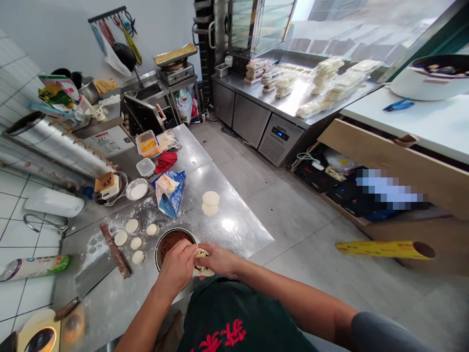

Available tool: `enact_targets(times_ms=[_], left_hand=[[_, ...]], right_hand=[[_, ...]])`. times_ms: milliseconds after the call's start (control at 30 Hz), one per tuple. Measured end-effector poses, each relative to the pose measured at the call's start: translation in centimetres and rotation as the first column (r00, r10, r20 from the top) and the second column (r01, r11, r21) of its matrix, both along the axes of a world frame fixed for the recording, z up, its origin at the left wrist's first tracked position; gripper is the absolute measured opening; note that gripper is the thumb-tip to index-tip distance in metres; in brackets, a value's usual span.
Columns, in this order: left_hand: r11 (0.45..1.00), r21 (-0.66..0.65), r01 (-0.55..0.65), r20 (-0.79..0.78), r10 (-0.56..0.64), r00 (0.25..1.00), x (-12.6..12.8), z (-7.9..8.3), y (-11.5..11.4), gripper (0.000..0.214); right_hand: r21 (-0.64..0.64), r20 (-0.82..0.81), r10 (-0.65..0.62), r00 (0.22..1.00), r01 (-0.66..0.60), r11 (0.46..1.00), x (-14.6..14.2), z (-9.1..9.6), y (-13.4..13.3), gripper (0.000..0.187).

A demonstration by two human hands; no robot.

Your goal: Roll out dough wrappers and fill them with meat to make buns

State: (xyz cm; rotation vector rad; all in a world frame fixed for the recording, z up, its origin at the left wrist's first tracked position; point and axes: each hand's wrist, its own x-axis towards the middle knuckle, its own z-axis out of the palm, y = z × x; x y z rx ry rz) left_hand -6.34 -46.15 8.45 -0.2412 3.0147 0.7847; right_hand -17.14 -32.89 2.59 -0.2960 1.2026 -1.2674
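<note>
Both hands hold one round dough wrapper (205, 272), cupped, with dark filling showing inside. My left hand (179, 264) pinches its edge from the left. Around the other side curl the fingers of my right hand (222, 260). Partly under my left hand stands a metal bowl (157, 254) of reddish-brown crumbly filling. Left of the bowl lie several small dough rounds (132, 225) on the floured steel table (238, 215). A dark rolling pin (114, 250) rests beside them. Beyond the bowl, two flattened wrappers (210, 198) overlap.
A cleaver (93, 274) lies near the wall side. Farther back are a bowl of white flour (137, 189), a blue bag (170, 193), a red cloth (166, 162) and a lidded tub (145, 167). The table's right edge drops to tiled floor, where a yellow roll (377, 249) is seen.
</note>
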Motion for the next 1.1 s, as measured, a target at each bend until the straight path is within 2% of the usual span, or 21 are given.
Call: enact_targets(times_ms=[100,200,267,333,400,500,567,700,833,967,1100], left_hand=[[0.999,-0.052,0.005,-0.024,-0.006,1.000,0.0,-0.4,0.1,0.026],[0.992,-0.110,0.056,-0.028,-0.060,0.998,0.1,-0.9,-0.1,0.028],[0.989,-0.127,0.069,0.009,-0.068,0.998,0.1,-0.9,-0.4,0.029],[0.994,-0.106,0.014,0.028,-0.011,1.000,0.1,-0.7,-0.7,0.028],[0.996,-0.053,-0.074,-0.016,0.073,0.997,0.0,-0.3,-0.9,0.029],[0.993,0.010,-0.121,-0.122,0.121,0.985,-0.2,0.0,-1.0,0.030],[0.994,0.014,-0.108,-0.155,0.109,0.982,-0.3,0.0,-0.9,0.031],[0.993,-0.022,-0.115,-0.158,0.110,0.981,-0.5,-0.3,-0.7,0.026],[0.997,-0.064,-0.047,-0.164,0.036,0.986,-0.6,-0.6,-0.6,0.031],[0.994,-0.104,-0.040,-0.172,0.021,0.985,-0.4,-0.7,-0.4,0.024],[0.991,-0.135,0.021,-0.157,-0.042,0.987,-0.4,-0.6,-0.2,0.029]], right_hand=[[0.004,0.025,0.039,0.999,-0.039,0.999,-0.5,-0.2,-0.1,0.018],[-0.029,-0.002,0.141,0.990,-0.141,0.990,-1.3,0.2,0.0,0.015],[-0.032,0.041,0.152,0.988,-0.151,0.988,-1.9,0.6,0.1,0.023],[-0.042,0.138,0.082,0.987,-0.077,0.996,-2.1,0.8,0.3,0.040],[-0.070,0.225,-0.019,0.974,0.036,0.997,-2.0,0.8,0.4,0.052],[-0.116,0.310,-0.132,0.942,0.175,0.978,-1.5,0.6,0.2,0.056],[-0.127,0.313,-0.154,0.937,0.202,0.971,-1.2,0.6,0.0,0.056],[-0.100,0.235,-0.150,0.960,0.177,0.979,-1.2,0.7,-0.3,0.049],[-0.116,0.050,-0.073,0.996,0.079,0.990,-1.3,0.5,-0.5,0.036],[-0.035,0.035,-0.054,0.998,0.055,0.998,-1.6,1.1,-0.5,0.029],[-0.037,-0.162,0.004,0.987,-0.010,0.999,-2.0,1.7,-0.3,0.015]])
